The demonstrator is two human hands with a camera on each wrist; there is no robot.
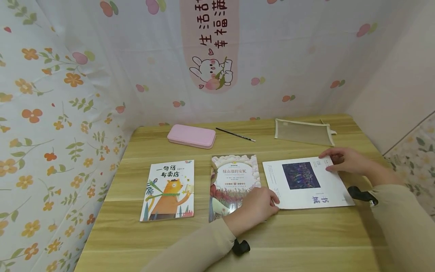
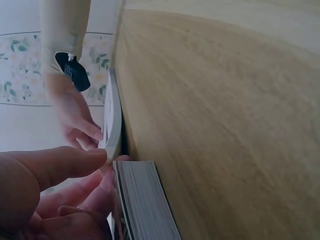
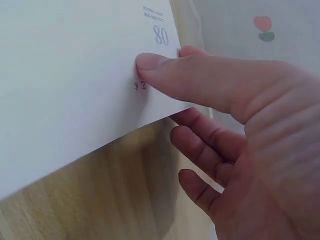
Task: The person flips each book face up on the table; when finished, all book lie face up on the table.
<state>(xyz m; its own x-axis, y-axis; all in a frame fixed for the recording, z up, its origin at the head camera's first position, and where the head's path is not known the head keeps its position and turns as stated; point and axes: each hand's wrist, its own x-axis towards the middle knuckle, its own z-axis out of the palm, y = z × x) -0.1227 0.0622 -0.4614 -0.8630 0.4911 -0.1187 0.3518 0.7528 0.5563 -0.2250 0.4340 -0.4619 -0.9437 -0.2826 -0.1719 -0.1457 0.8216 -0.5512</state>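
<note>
A white magazine (image 1: 302, 198) with a dark picture lies turned sideways at the right of the table. My left hand (image 1: 256, 206) pinches its near left corner; in the left wrist view the thumb (image 2: 75, 161) is on top and fingers are underneath. My right hand (image 1: 351, 164) grips the far right corner, thumb on the cover in the right wrist view, and that edge is lifted off the wood. Beneath my left forearm and hand is a flower-covered book (image 1: 234, 173), partly hidden; its page block (image 2: 145, 195) shows close to the fingers.
A book with an orange cat (image 1: 168, 196) lies at the left. Along the back of the wooden table (image 1: 112, 234) are a pink case (image 1: 192, 135), a dark pencil-like stick (image 1: 235, 134) and a mesh pouch (image 1: 302, 132). Patterned cloth (image 1: 272, 60) hangs behind.
</note>
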